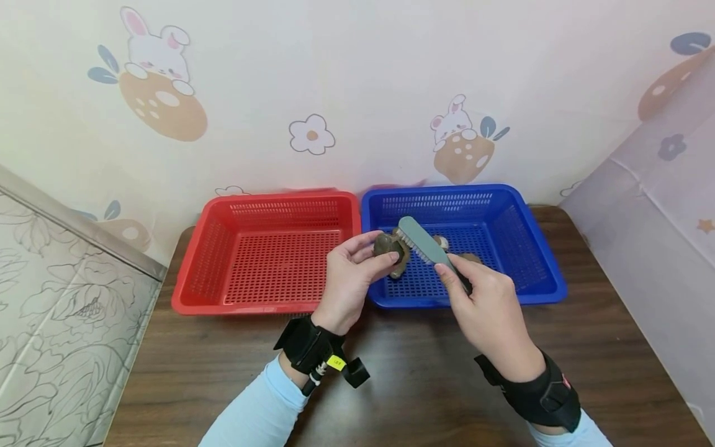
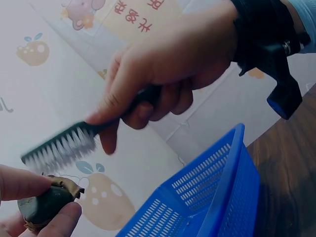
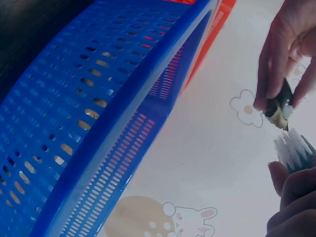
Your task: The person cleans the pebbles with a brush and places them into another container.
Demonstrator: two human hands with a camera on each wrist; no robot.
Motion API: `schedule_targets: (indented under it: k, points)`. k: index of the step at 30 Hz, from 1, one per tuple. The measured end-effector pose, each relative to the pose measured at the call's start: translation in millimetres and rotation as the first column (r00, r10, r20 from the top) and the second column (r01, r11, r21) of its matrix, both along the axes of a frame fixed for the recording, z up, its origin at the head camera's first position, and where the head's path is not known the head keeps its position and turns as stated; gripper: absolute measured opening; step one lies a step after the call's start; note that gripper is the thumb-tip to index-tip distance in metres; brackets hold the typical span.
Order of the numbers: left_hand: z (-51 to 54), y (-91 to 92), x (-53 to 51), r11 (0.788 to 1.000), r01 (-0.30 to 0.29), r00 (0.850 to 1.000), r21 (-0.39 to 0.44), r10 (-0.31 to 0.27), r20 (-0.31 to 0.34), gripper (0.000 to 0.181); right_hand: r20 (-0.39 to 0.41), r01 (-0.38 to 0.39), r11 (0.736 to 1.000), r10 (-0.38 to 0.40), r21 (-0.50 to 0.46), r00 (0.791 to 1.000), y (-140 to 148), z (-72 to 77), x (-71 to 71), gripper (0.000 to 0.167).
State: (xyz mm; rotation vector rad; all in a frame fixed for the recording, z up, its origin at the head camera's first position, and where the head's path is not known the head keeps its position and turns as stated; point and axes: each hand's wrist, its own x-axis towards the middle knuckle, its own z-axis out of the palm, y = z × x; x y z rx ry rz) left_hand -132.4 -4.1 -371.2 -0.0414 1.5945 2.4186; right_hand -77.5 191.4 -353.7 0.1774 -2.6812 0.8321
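Note:
My left hand [image 1: 350,273] holds a dark greenish, rounded, shell-like object [image 1: 384,244] between thumb and fingers, above the left side of the blue basket. In the left wrist view, a ragged brown edge shows on this shell-like object [image 2: 47,205]. My right hand [image 1: 487,303] grips a green brush [image 1: 420,238] by its dark handle, thumb along it. White bristles [image 3: 292,148] face the shell-like object, very close to it; whether they touch, I cannot tell. Brownish pieces [image 1: 470,257] and a small pale one [image 1: 442,242] lie in the blue basket, partly hidden by the brush and right hand.
The blue perforated basket [image 1: 544,282] stands at the right on a brown wooden table [image 1: 413,372]. Beside it on the left is a red perforated basket [image 1: 268,307], with no objects visible inside. A wall with printed rabbits [image 1: 368,93] rises directly behind both baskets.

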Motion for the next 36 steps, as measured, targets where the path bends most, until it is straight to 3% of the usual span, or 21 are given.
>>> schedule_targets:
  k: [5,12,19,26,31,36]
  points:
    - [-0.5,1.2,-0.5,1.000,-0.011,1.000,-0.028,0.011,-0.018,0.044,-0.018,-0.068,0.998,0.068,0.011,0.998,-1.2,-1.3,-1.2,0.041]
    - [-0.5,1.5,0.1,0.999,-0.009,1.000,-0.034,0.009,-0.023,0.043,0.019,0.027,0.999,-0.028,0.032,0.999,0.3,-0.6,-4.2,0.049]
    - [0.3,0.0,0.1,0.999,-0.019,0.999,-0.026,0.018,-0.042,0.042,-0.030,-0.046,0.999,0.047,0.012,0.998,0.0,-1.1,0.2,0.039]
    - [1.4,0.7,0.4,0.998,-0.038,0.998,-0.040,0.036,-0.056,0.043,0.036,0.024,1.000,-0.025,0.003,0.999,3.5,-2.0,-2.5,0.048]
    - [0.2,-0.1,-0.7,0.999,-0.035,0.998,-0.010,0.034,-0.051,0.042,0.033,0.005,0.999,-0.004,-0.037,0.999,1.4,-0.4,-0.9,0.045]
    - [-0.7,1.2,-1.2,0.998,-0.035,0.997,-0.042,0.032,-0.064,0.045,0.052,-0.020,0.999,0.022,-0.025,0.998,-1.8,0.3,-1.2,0.045]
